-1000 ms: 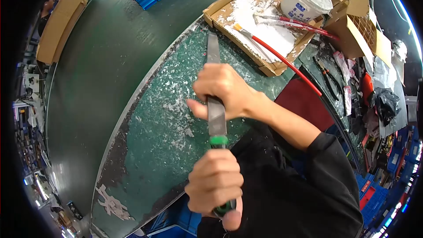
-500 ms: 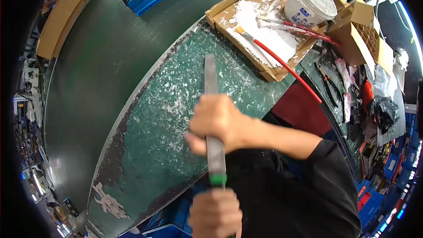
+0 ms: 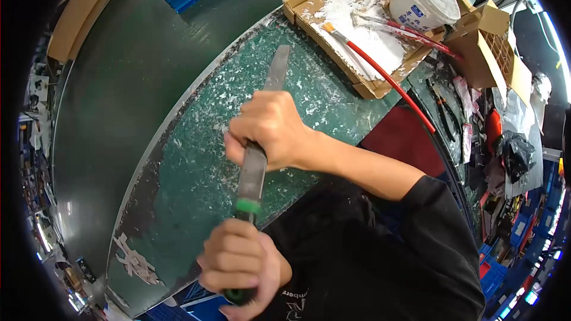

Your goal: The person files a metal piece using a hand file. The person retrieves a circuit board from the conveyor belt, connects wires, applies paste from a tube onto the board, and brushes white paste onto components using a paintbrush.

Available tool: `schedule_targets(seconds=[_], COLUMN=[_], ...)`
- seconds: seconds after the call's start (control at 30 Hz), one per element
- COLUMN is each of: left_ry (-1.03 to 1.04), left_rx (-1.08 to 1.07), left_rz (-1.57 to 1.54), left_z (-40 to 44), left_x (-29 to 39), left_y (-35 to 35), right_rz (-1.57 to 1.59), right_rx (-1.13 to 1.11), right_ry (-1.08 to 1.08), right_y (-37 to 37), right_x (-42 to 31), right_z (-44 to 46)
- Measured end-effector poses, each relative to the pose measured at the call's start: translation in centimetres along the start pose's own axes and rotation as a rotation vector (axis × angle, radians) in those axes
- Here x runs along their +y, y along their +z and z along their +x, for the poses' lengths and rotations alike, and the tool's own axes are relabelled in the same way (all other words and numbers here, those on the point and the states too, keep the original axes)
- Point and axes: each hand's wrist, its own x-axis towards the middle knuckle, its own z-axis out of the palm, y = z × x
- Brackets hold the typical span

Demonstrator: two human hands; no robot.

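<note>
My right hand (image 3: 270, 128) is closed round the middle of a flat metal file (image 3: 253, 172), its thumb on the side near my body. Lower down, my left hand (image 3: 238, 258) wraps the file's green and black handle (image 3: 248, 206), and part of the handle is hidden in the fist. The file slants, its far tip pointing away from me over a green worktop (image 3: 196, 172) scattered with white flakes. Whether the blade touches the worktop I cannot tell.
A cardboard tray (image 3: 363, 86) at the upper right holds white powder, brushes and a white bucket (image 3: 425, 0). A red-handled brush (image 3: 386, 74) reaches over its edge. Pliers (image 3: 443, 110) and an open cardboard box (image 3: 476, 44) lie further right. The worktop has a curved left edge.
Both hands and the file have shifted left and away from my body. The file stood nearly straight in view before and now slants, its handle end further left.
</note>
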Motion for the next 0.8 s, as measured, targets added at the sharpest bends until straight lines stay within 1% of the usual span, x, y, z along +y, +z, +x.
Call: schedule_targets(seconds=[0.03, 0.1, 0.13, 0.2, 0.27, 0.33, 0.4, 0.47, 0.53, 0.6, 0.63, 0.67, 0.73, 0.8], left_ry=[0.002, -0.026, -0.022, 0.005, 0.083, 0.031, -0.008, 0.016, -0.006, 0.063, 0.104, 0.09, 0.122, 0.078], left_rx=[0.007, -0.13, -0.127, -0.217, -0.344, -0.261, -0.349, -0.303, -0.295, -0.33, -0.271, -0.37, -0.388, -0.377], left_rz=[-0.004, 0.017, 0.015, -0.184, -0.139, -0.144, 0.045, -0.037, -0.04, 0.024, -0.03, -0.023, -0.037, -0.024], left_z=[0.4, 1.0, 0.9, 0.3, -0.3, -1.1, -0.6, -0.2, 0.2, -0.7, -1.9, -2.4, -2.6, -2.6], left_x=[0.1, 0.4, 1.1, 2.6, 2.6, 2.0, 0.3, -1.7, -1.3, 0.0, 0.8, 1.8, 1.7, 0.4], left_y=[-0.3, -0.6, -0.9, -1.5, -1.0, -0.4, 0.4, 0.9, 1.1, 1.5, 1.7, 1.3, 1.8, 0.1], right_rz=[0.009, 0.013, 0.028, 0.015, 0.017, -0.005, -0.014, -0.027, -0.021, 0.047, 0.007, 0.014, 0.107, 0.006], right_rx=[0.032, 0.078, 0.071, 0.058, 0.095, 0.086, 0.123, 0.092, 0.105, 0.1, 0.09, 0.057, 0.041, 0.026], right_ry=[-0.002, 0.008, 0.024, 0.022, 0.035, -0.033, -0.065, -0.054, -0.044, 0.001, -0.029, 0.046, 0.012, -0.041], right_y=[0.0, 0.4, 0.1, -0.6, -0.6, -1.2, -1.5, -1.8, -1.9, -2.0, -2.2, -2.3, -2.6, -2.6], right_x=[0.0, -0.5, -1.3, -3.3, -3.3, -2.0, 0.3, 2.0, 1.4, -0.2, -1.3, -2.3, -2.2, -0.3], right_z=[0.4, 0.3, -0.2, -1.2, -2.2, -2.1, -1.1, -0.2, -0.5, -0.9, -1.6, -2.6, -2.9, -2.0])
